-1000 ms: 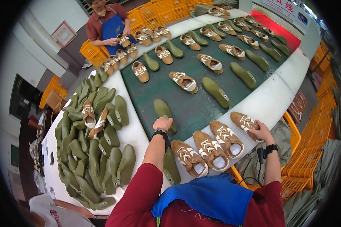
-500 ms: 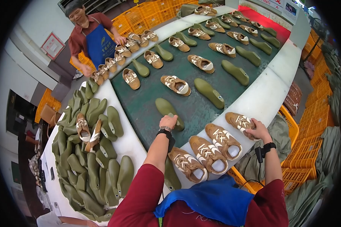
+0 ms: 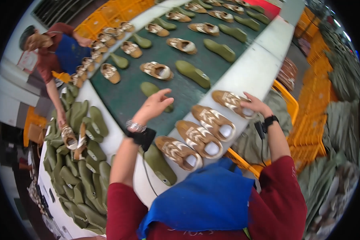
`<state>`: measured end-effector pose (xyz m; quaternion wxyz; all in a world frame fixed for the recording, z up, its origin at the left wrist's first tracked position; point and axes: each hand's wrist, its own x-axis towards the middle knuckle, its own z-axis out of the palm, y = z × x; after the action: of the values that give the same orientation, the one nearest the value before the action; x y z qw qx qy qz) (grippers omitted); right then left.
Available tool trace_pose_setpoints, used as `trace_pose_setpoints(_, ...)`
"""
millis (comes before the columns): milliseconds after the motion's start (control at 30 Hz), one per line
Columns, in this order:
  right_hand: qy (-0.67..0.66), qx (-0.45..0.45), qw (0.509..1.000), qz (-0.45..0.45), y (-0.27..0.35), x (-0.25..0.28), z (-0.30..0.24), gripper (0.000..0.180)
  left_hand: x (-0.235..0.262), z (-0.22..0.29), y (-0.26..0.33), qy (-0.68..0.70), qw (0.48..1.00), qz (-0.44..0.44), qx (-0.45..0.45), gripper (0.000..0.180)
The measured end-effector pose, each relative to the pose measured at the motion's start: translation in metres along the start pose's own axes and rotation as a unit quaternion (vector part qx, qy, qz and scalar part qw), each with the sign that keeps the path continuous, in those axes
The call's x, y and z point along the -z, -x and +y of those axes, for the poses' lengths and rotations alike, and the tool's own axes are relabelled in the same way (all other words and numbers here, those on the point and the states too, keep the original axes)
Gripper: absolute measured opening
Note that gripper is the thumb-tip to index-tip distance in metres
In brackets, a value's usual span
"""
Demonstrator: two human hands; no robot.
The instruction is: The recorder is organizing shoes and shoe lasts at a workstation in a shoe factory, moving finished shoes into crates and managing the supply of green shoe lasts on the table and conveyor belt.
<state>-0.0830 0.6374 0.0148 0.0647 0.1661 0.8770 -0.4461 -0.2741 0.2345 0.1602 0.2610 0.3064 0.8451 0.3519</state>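
Note:
My right hand [image 3: 257, 105] grips the heel end of a brown suede sneaker [image 3: 228, 100] with white stripes on the white ledge. My left hand [image 3: 154, 105] is raised over the dark green belt, fingers stretched apart and holding nothing. Partly hidden behind it lies an olive-green shoe last [image 3: 148, 88]. Three more brown-and-white sneakers stand side by side along the ledge: one [image 3: 214, 122] nearest the gripped shoe, another [image 3: 200, 138], and the last in line [image 3: 179, 153]. Beside that one rests a green shoe last [image 3: 160, 166].
Sneakers and lasts lie in rows on the green belt [image 3: 128, 86]. A heap of lasts [image 3: 74, 176] covers the white table at left. Across the belt a co-worker's hand [image 3: 62, 120] reaches to a sneaker [image 3: 69, 138] on the heap. Orange crates [image 3: 308, 140] stand at right.
My left hand has let go of the green last and lifted off it, fingers opening. My right hand stays on the sneaker. The co-worker has leaned over and reached to the heap. The view has shifted.

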Motion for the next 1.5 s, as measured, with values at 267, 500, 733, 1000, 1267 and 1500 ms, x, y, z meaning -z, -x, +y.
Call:
trace_pose_setpoints(267, 0.207, -0.081, 0.975, -0.014, 0.026, -0.002, -0.016, 0.041, -0.076, 0.216, 0.203, 0.606, 0.669, -0.119, -0.414, 0.028)
trace_pose_setpoints(500, -0.051, -0.103, 0.993, -0.013, 0.054, -0.004, -0.078, 0.022, -0.096, 0.236, 0.239, 0.606, 0.577, -0.106, -0.537, 0.022)
trace_pose_setpoints(733, -0.648, 0.06, 0.754, -0.088, 0.092, -0.053, -0.158, 0.038, -0.044, 0.183, 0.203, 0.347, 0.858, -0.113, -0.363, 0.036)
trace_pose_setpoints(1000, -0.658, -0.095, 0.503, -0.552, 0.123, -0.121, -0.192, 0.043, -0.03, 0.073, 0.144, 0.516, 0.806, 0.251, -0.146, 0.047)
trace_pose_setpoints(1267, -0.615, -0.007, 0.611, -0.498, 0.097, -0.112, -0.232, 0.03, -0.004, -0.009, 0.16, 0.525, 0.728, 0.437, -0.064, 0.029)
trace_pose_setpoints(1500, -0.27, 0.116, 0.868, -0.4, 0.043, -0.126, -0.287, 0.032, -0.032, -0.066, 0.213, 0.421, 0.798, 0.413, 0.129, 0.045)
